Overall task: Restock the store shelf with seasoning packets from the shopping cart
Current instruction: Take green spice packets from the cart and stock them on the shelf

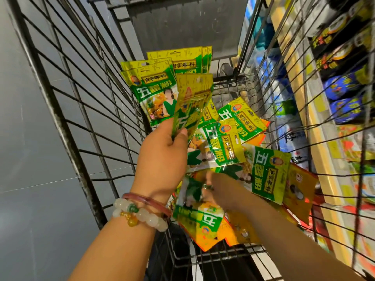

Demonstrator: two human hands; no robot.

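Note:
I look down into a wire shopping cart [67, 126]. My left hand [164, 157], with bead bracelets at the wrist, grips a fanned stack of green-and-yellow seasoning packets [162, 86] held upright above the cart's basket. Lower down, my right hand [221, 191] reaches into the loose pile of seasoning packets [267, 175] on the cart floor, fingers pinched on one packet [194, 201]; the hand is blurred. Several more green packets and a few orange ones lie scattered under and around it.
The store shelf [322, 151] runs along the right, seen through the cart's wire side, with dark packaged goods [341, 63] above and blue-white bags [284, 98] lower. Grey floor [30, 159] lies to the left of the cart.

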